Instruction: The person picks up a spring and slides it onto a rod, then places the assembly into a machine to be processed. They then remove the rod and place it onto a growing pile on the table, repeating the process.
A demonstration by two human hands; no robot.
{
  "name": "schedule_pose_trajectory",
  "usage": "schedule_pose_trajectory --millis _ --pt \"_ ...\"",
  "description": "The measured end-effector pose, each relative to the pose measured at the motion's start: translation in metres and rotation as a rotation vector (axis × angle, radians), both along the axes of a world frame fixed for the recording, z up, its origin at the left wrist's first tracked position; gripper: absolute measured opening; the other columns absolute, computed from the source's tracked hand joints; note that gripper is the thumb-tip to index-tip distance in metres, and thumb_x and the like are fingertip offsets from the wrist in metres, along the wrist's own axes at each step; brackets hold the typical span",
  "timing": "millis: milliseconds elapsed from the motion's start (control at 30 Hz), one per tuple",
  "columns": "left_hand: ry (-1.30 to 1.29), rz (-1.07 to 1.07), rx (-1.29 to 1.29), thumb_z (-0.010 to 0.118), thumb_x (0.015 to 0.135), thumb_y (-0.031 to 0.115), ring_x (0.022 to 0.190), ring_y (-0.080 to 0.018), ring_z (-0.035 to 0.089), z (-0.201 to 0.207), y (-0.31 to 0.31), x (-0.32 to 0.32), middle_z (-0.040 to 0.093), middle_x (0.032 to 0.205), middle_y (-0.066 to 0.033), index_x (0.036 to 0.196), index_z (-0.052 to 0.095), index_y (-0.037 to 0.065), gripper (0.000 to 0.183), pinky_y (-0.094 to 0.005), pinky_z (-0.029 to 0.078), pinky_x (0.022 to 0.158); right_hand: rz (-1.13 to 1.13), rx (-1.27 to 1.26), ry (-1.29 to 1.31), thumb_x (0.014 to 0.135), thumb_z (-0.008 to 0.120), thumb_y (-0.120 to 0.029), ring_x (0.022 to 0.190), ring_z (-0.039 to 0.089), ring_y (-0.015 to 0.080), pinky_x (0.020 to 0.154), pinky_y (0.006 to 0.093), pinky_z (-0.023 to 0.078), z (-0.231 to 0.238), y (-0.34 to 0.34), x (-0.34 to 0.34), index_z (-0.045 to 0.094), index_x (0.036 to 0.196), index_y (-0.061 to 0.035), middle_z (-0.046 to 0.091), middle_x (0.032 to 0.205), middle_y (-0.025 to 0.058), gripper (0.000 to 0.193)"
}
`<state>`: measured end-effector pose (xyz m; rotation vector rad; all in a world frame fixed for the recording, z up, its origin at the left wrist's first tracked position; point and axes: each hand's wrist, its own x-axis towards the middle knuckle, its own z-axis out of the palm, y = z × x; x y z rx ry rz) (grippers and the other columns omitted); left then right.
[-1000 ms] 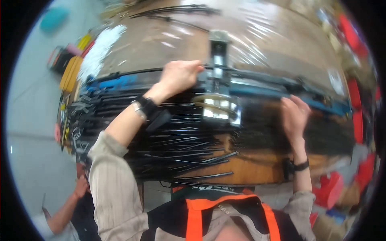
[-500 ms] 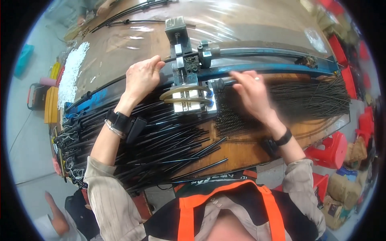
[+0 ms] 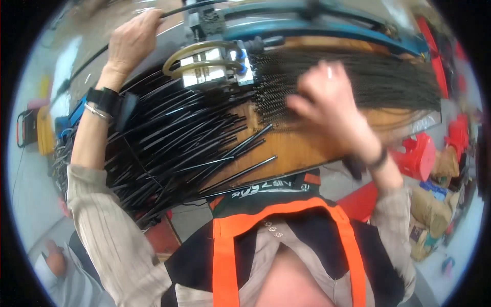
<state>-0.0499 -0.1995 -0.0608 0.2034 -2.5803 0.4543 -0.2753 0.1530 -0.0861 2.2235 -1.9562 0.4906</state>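
My left hand (image 3: 134,43) is closed round a long thin black cable (image 3: 192,7), which runs out on both sides of the fist. To its right stands a metal clamping fixture (image 3: 204,67) with two curved yellowish tubes and blue fittings. My right hand (image 3: 330,97) is smeared by motion, above a bundle of thin dark coiled wires (image 3: 394,77). Its fingers look bent, and I cannot make out anything in them. Many black tubes (image 3: 179,123) lie in a heap below the fixture and my left forearm.
A blue rail (image 3: 353,34) stretches right from the fixture along the wooden table (image 3: 291,143). Red stools (image 3: 417,156) and brown sacks (image 3: 429,204) stand on the floor at the right. Another person's arm (image 3: 55,260) shows at the lower left.
The view has shifted, so the table and fixture sit higher and further left. My left hand has moved left away from the fixture along the cable. My right hand has come nearer to me.
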Motion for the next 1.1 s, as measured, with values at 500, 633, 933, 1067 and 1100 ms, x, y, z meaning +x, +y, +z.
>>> schedule_pose_trajectory --millis 500,633,933,1067,1100 --pt "-0.354 0.375 0.393 0.066 0.086 0.028 0.083 -0.0204 0.056 0.047 0.214 0.132 0.059 0.088 -0.0009 0.092 0.067 0.016 0.013 -0.0434 0.036 0.086 0.086 0.139 -0.178 0.068 0.056 0.001 0.075 0.051 0.0314 0.061 0.0416 0.045 -0.011 0.027 0.067 0.056 0.085 -0.0046 0.049 0.077 0.0118 0.018" --pt "-0.123 0.391 0.476 0.071 0.079 0.030 0.088 -0.0198 0.056 -0.010 0.250 0.153 0.059 0.094 -0.0007 0.094 0.067 0.014 0.023 -0.0436 0.036 0.083 0.085 0.187 -0.145 0.071 0.055 0.001 0.074 0.053 0.0332 0.062 0.0436 0.046 -0.009 0.024 0.065 0.056 0.086 -0.0041 0.052 0.077 0.0131 0.016" --pt "0.067 0.175 0.444 0.074 0.077 0.030 0.099 -0.0241 0.058 -0.011 0.281 0.155 0.060 0.104 -0.0037 0.109 0.067 0.012 0.037 -0.0404 0.038 0.085 0.123 0.413 -0.400 0.085 0.060 -0.009 0.074 0.060 0.0340 0.064 0.0425 0.049 -0.006 0.037 0.069 0.060 0.091 -0.0034 0.061 0.078 0.0135 0.008" --pt "-0.070 0.300 0.579 0.074 0.078 0.031 0.095 -0.0225 0.058 -0.013 0.321 0.159 0.060 0.103 -0.0038 0.112 0.066 0.013 0.039 -0.0386 0.037 0.083 0.183 0.491 -0.482 0.090 0.062 -0.014 0.075 0.063 0.0332 0.065 0.0402 0.050 -0.015 0.041 0.067 0.063 0.094 -0.0023 0.064 0.080 0.0142 0.013" --pt "-0.125 0.395 0.605 0.074 0.079 0.031 0.094 -0.0217 0.058 -0.018 0.328 0.159 0.060 0.102 -0.0036 0.112 0.066 0.013 0.039 -0.0381 0.036 0.082 0.202 0.509 -0.497 0.091 0.062 -0.016 0.077 0.064 0.0331 0.066 0.0393 0.050 -0.014 0.042 0.067 0.064 0.096 -0.0019 0.065 0.082 0.0146 0.015"
